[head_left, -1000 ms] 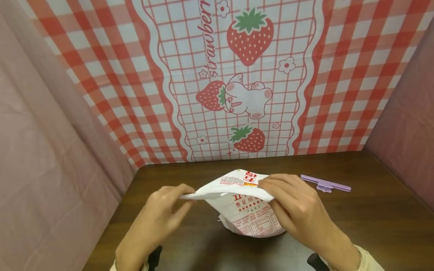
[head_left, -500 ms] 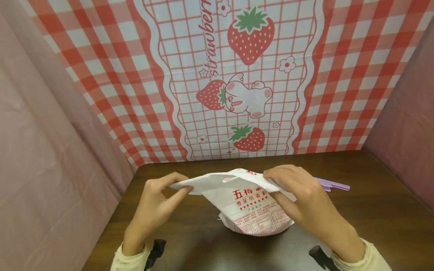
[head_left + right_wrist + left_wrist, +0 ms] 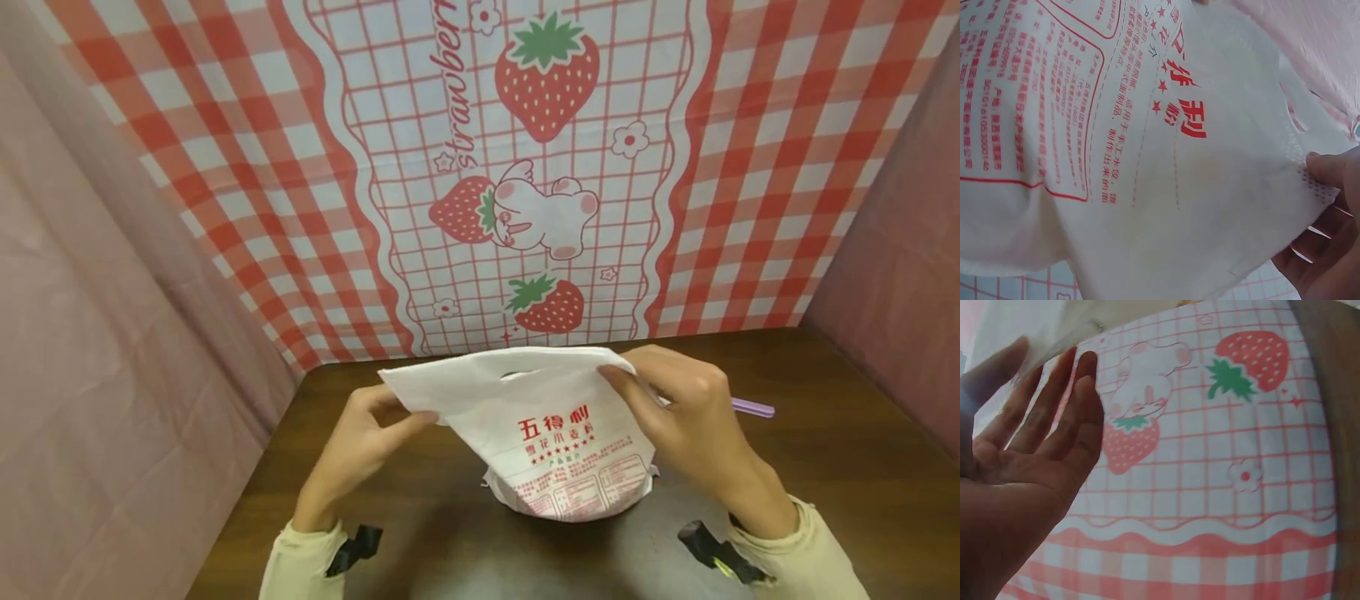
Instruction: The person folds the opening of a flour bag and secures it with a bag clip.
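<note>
A white flour bag (image 3: 555, 433) with red print stands on the table, its upper part spread flat and a slot-shaped hole near the top edge. My left hand (image 3: 367, 446) pinches the bag's left edge below the upper corner; in the left wrist view that hand (image 3: 1041, 444) has thumb and fingers at the thin white edge. At the upper right corner my right hand (image 3: 682, 417) grips the bag, thumb on the printed front and fingers behind. The right wrist view shows this hand (image 3: 1329, 219) on the dotted patch of the bag (image 3: 1222, 156).
Behind the right hand, the end of a purple sealing clip (image 3: 752, 407) shows on the brown wooden table (image 3: 840, 467). A red-checked strawberry cloth (image 3: 525, 208) hangs at the back. Pink curtains (image 3: 135, 292) close off both sides.
The bag's folded-over top has been raised and flattened upward, so its printed front now shows more fully. Both hands hold on to its edges; the right hand now covers most of the purple clip.
</note>
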Available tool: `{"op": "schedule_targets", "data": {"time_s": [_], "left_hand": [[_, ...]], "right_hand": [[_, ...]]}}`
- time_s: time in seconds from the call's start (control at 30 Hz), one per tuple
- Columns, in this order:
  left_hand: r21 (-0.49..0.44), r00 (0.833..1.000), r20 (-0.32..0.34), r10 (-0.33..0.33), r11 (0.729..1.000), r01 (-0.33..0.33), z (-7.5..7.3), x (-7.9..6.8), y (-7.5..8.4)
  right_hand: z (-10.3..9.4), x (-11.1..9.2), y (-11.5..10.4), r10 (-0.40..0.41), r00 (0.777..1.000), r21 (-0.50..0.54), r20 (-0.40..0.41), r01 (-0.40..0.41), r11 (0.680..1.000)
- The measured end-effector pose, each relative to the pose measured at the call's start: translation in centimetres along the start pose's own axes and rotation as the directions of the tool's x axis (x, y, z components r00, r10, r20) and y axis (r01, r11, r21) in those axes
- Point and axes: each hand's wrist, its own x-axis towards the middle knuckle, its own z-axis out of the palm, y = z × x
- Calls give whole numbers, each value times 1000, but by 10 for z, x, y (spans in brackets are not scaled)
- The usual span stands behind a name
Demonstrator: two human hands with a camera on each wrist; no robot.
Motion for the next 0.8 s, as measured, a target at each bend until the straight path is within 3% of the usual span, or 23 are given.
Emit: {"op": "schedule_targets", "data": {"time_s": [0.17,0.4,0.6,0.8], "left_hand": [[-23,997,-20,71,997,-72,5,4,-9],[9,985,-122,123,992,-122,13,20,-5],[-16,968,-189,166,985,-172,27,35,0],[10,936,-295,195,980,-201,39,39,-1]], "right_hand": [[2,0,7,30,998,-24,-47,-32,999],[-5,6,17,148,986,-27,-81,-151,988],[-19,6,26,275,961,62,-27,-273,960],[-25,9,41,359,932,174,55,-363,916]]}}
